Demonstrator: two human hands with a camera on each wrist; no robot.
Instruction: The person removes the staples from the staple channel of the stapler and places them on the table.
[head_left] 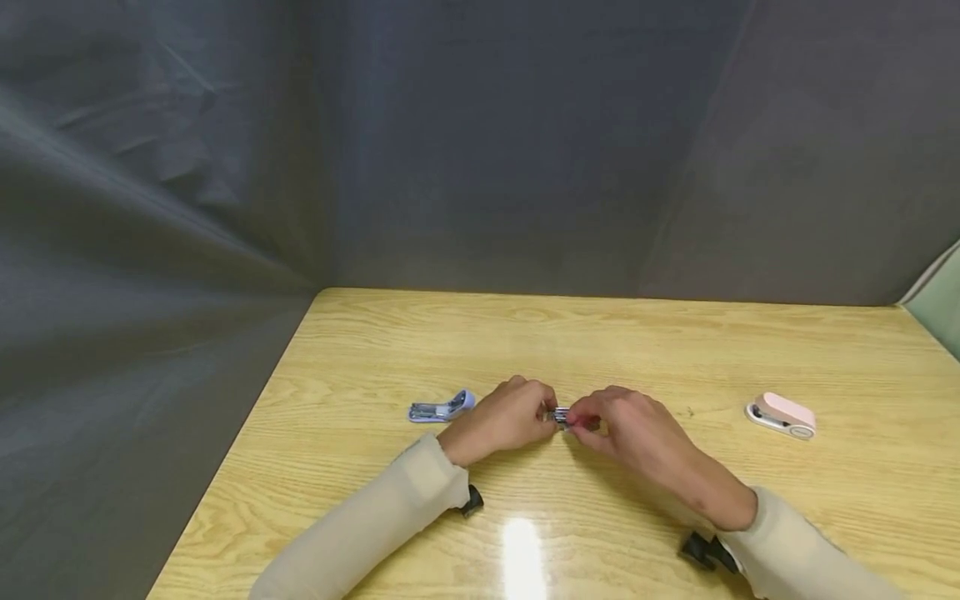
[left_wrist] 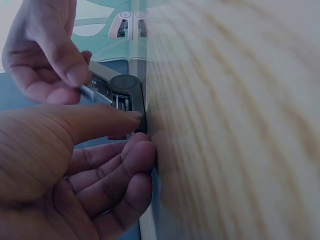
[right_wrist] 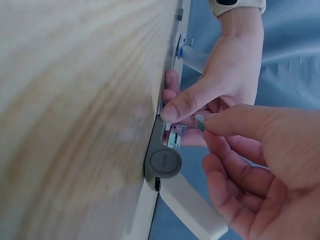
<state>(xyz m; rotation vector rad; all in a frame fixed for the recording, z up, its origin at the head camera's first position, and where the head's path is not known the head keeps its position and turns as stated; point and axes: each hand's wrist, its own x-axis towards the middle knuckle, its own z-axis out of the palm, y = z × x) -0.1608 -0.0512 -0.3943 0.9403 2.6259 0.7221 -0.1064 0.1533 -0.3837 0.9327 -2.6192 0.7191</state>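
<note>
An opened stapler has a grey base, a round hinge and a pale lid swung far back. It rests on the table between both hands. My left hand grips the front end of its base, the thumb on top and the other fingers curled below. My right hand pinches a short strip of staples between thumb and forefinger, just above the open metal channel. From the head view, the hands hide most of this stapler.
An opened blue stapler lies left of my left hand. Off to the right is a closed pink and white stapler. Dark sheeting stands along the wooden table's far edge and left side.
</note>
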